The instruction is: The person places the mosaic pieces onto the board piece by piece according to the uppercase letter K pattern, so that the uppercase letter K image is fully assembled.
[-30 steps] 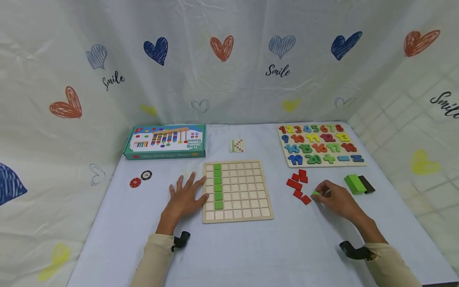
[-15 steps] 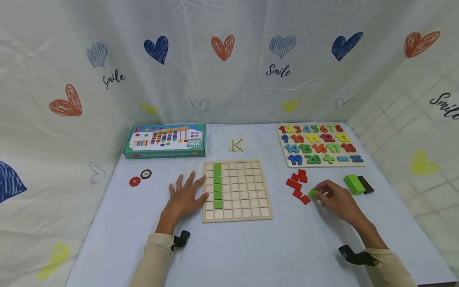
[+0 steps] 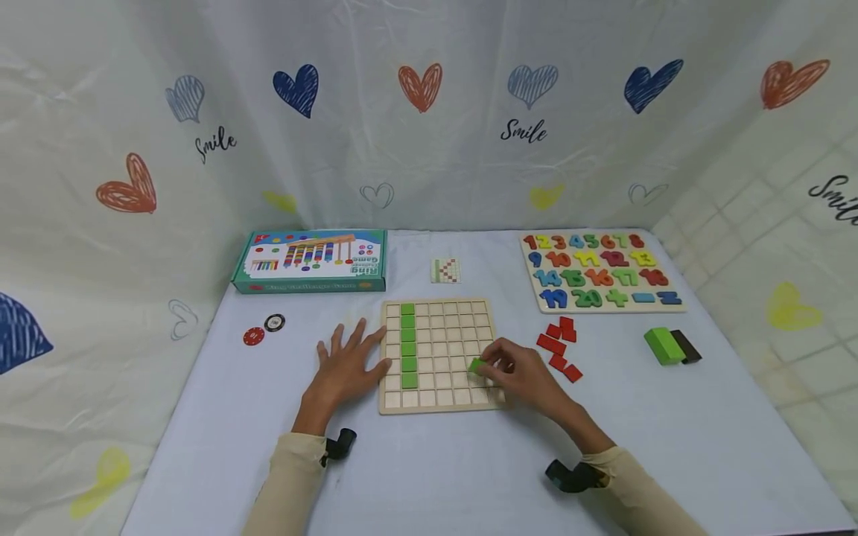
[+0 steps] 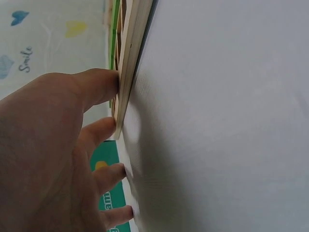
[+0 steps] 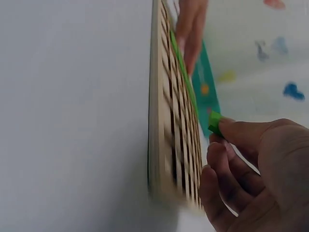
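Note:
A wooden grid board (image 3: 445,409) lies mid-table, with a column of green tiles (image 3: 408,348) set in its second column from the left; the bottom cell of that column is bare wood. My left hand (image 3: 345,376) is spread out, its thumb and index finger touching the board's left edge, as the left wrist view also shows. Between thumb and fingertips, my right hand (image 3: 526,376) pinches a green tile (image 5: 215,123) above the board's right side. To the right of the board lie several loose red tiles (image 3: 552,344).
A green block (image 3: 663,346) beside a dark strip (image 3: 686,347) lies at right. Behind are a number puzzle (image 3: 544,307), a small pattern card (image 3: 445,271) and a game box (image 3: 308,286). A red chip (image 3: 253,336) and a black chip (image 3: 275,322) lie at left.
My right hand has picked up the green tile near the red tiles and carried it left over the board. The left hand has stayed at the board's edge.

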Available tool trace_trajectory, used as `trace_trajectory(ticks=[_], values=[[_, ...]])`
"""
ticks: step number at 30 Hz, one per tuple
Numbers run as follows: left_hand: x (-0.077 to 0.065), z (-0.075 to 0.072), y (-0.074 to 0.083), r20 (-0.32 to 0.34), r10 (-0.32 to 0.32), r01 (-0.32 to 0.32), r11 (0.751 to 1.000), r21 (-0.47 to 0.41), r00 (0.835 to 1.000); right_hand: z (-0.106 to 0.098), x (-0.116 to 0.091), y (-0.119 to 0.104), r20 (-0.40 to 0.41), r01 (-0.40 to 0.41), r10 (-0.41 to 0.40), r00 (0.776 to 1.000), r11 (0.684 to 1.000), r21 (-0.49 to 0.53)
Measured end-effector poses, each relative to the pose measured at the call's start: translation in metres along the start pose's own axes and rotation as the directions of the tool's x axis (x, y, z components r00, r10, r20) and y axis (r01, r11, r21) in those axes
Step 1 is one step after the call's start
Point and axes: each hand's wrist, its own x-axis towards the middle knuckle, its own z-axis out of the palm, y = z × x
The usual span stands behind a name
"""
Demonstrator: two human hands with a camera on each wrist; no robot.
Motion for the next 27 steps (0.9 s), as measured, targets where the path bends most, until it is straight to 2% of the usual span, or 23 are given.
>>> trace_trajectory(ticks=[6, 9, 13, 16, 20, 24, 27], values=[[0.000, 0.000, 0.000, 0.006, -0.002, 0.002, 1.000, 0.007, 1.000, 0.049, 0.018, -0.037, 0.122, 0.085, -0.091, 0.988, 0.995, 0.052], [-0.001, 0.000, 0.000, -0.001, 0.002, -0.002, 1.000, 0.011, 1.000, 0.067, 0.023, -0.048, 0.152, 0.126, -0.130, 0.980, 0.991, 0.033], [-0.002, 0.000, 0.001, -0.009, 0.008, -0.007, 1.000, 0.016, 1.000, 0.083, 0.026, -0.051, 0.194, 0.156, -0.146, 0.970, 0.987, -0.038], [-0.002, -0.001, 0.002, -0.004, 0.008, -0.008, 1.000, 0.014, 1.000, 0.087, 0.026, -0.051, 0.214, 0.145, -0.128, 0.968, 0.987, -0.067], [0.000, -0.002, 0.003, -0.009, 0.006, -0.006, 1.000, 0.016, 1.000, 0.084, 0.029, -0.051, 0.245, 0.099, -0.092, 0.965, 0.995, -0.016], [0.000, -0.002, 0.002, -0.006, 0.001, -0.001, 1.000, 0.022, 1.000, 0.081, 0.033, -0.051, 0.296, 0.068, -0.079, 0.952, 0.997, 0.047], [-0.001, -0.002, 0.001, -0.003, -0.002, 0.002, 1.000, 0.022, 1.000, 0.082, 0.035, -0.051, 0.317, 0.073, -0.084, 0.945, 0.996, 0.044]])
